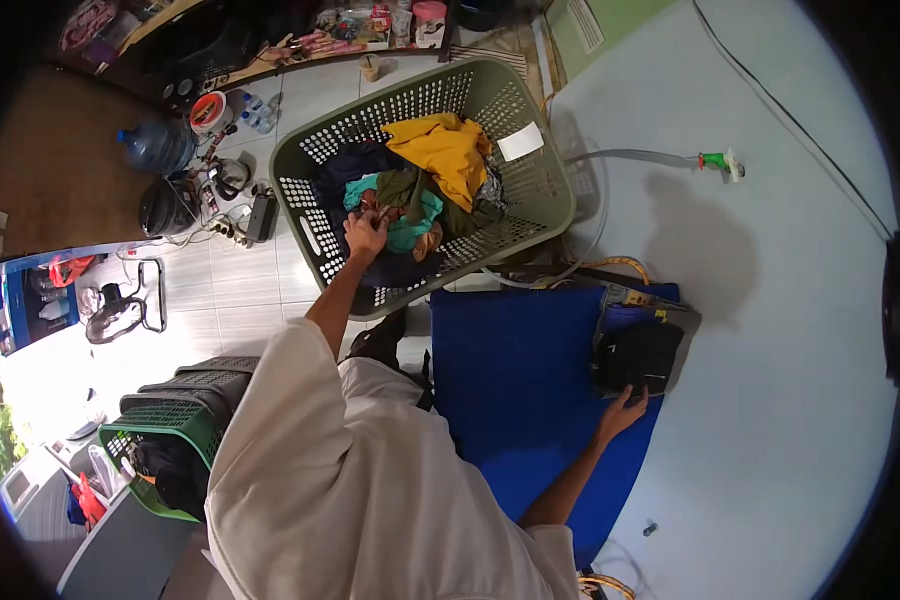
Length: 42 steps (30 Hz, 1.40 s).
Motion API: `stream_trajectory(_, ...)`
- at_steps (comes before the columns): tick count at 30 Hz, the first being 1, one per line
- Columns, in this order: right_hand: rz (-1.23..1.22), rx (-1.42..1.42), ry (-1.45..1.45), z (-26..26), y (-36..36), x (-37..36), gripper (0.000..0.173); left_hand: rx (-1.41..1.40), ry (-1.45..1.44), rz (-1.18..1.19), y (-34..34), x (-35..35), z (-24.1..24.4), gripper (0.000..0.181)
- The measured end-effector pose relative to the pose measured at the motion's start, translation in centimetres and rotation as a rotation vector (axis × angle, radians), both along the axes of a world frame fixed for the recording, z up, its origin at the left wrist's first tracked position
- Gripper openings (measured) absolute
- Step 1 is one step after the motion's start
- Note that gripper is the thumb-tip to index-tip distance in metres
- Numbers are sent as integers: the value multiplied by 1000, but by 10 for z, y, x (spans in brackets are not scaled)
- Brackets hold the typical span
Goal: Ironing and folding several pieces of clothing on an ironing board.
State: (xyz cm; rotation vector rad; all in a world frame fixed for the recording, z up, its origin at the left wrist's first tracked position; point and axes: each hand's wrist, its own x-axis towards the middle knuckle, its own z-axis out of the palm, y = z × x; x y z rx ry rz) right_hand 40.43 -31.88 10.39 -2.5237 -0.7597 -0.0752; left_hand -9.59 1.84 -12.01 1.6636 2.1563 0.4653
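My left hand point(366, 234) reaches into a large olive-green plastic laundry basket point(555, 202), its fingers closed on a brown cloth point(370, 204) in the pile. Around it lie a turquoise garment point(409, 234), an olive garment point(399, 187) and dark navy cloth point(352, 161). A mustard-yellow garment point(441, 150) tops the pile's far side. My right hand point(625, 415) touches the near edge of a folded black bundle point(637, 356), which lies on a blue flat surface point(517, 375) against the wall. Whether those fingers grip the bundle is not clear.
A grey hose point(630, 154) with a green fitting point(714, 160) extends beyond the basket's right. On the tiled floor to the left stand a water jug point(157, 146), a kettle point(231, 178) and a power strip point(229, 231). Stacked baskets point(187, 405) are at lower left.
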Motion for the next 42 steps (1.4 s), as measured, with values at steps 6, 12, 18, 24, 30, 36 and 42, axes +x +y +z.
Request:
stream_trajectory(6,-31,241,135,11,-21,-28,51,331,-974,121,33,-6,88,16)
stream_trajectory(12,216,327,509,42,25,-66,36,130,-1235,-29,36,-5,263,16)
stream_trajectory(18,704,278,777,94,100,-176,42,-416,-1174,-889,-28,50,385,19)
stream_trajectory(24,1181,280,883,149,92,-179,45,-850,-1126,-1341,-93,120,435,23)
stream_trajectory(30,773,658,1404,189,-21,-132,20,-1042,-1029,-1387,-151,169,463,31)
stream_trajectory(36,741,456,1173,238,-135,-105,27,-1227,-661,-1747,-246,234,491,33)
stream_trajectory(42,512,192,721,256,-268,-74,25,-626,-441,-1930,-297,268,467,35)
